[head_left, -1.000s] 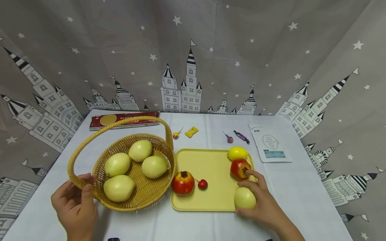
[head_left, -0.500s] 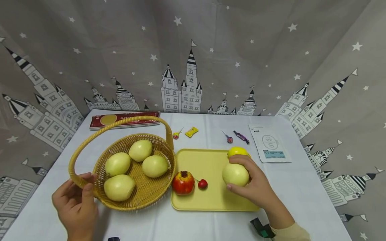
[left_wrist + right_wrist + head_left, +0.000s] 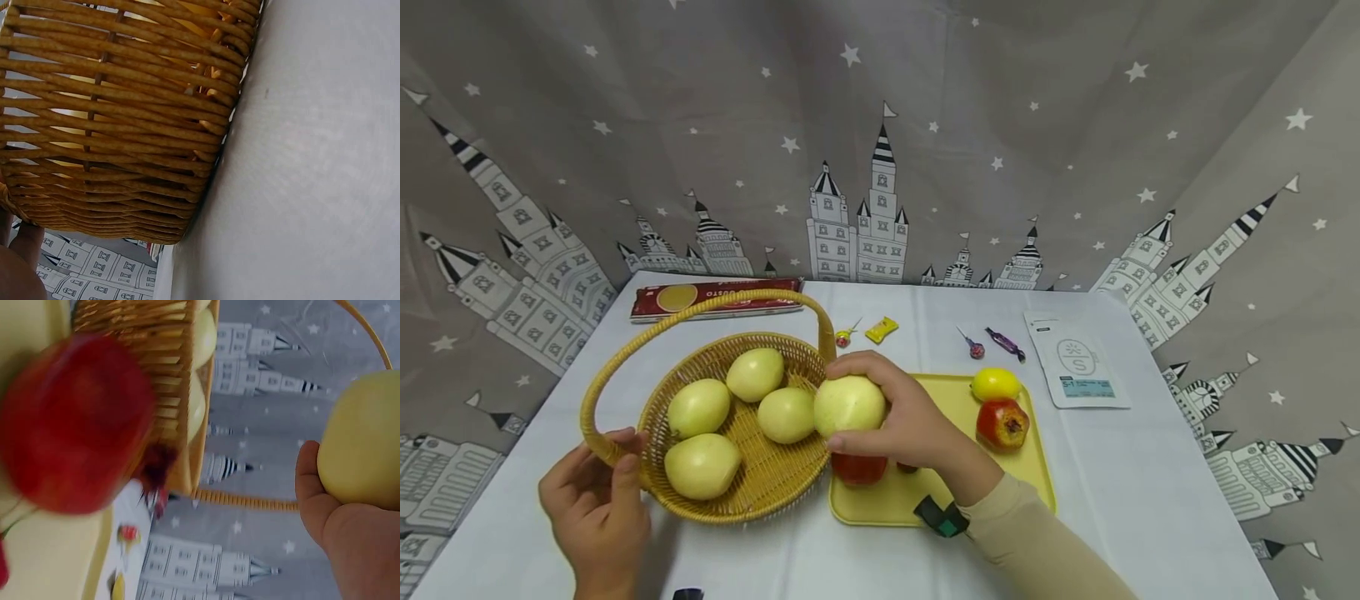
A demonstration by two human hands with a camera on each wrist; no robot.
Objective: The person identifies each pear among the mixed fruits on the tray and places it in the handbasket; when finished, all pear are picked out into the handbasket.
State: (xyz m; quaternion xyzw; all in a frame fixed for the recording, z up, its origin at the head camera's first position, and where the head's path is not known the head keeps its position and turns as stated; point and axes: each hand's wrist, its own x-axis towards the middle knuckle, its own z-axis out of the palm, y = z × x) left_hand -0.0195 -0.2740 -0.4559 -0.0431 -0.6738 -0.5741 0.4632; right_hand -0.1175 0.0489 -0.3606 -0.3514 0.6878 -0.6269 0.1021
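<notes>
My left hand [image 3: 597,518] grips the handle [image 3: 601,379] of a wicker basket [image 3: 775,492] near its left base. Inside the basket lie several pale yellow-green fruits [image 3: 702,467]. My right hand [image 3: 917,417] holds another pale yellow-green fruit [image 3: 848,405] by the basket's right rim, thumb and fingers curled round it. In the right wrist view that held fruit [image 3: 365,444] is up off the tray. Beneath the hand, a pomegranate [image 3: 859,472] and a cherry [image 3: 907,468] are partly covered. The left wrist view shows mostly the basket's woven side [image 3: 125,125].
A yellow tray [image 3: 970,492] carries a second pomegranate [image 3: 1002,425] and a lemon [image 3: 996,385] on its right. Behind are lollipops [image 3: 976,351], wrapped candies [image 3: 882,330], a white pouch [image 3: 1078,362] and a red box [image 3: 651,304]. A printed curtain [image 3: 962,83] hangs behind the table.
My right hand has lifted the pale fruit from the tray's right side and carried it left to the basket's rim. The left hand has stayed on the handle.
</notes>
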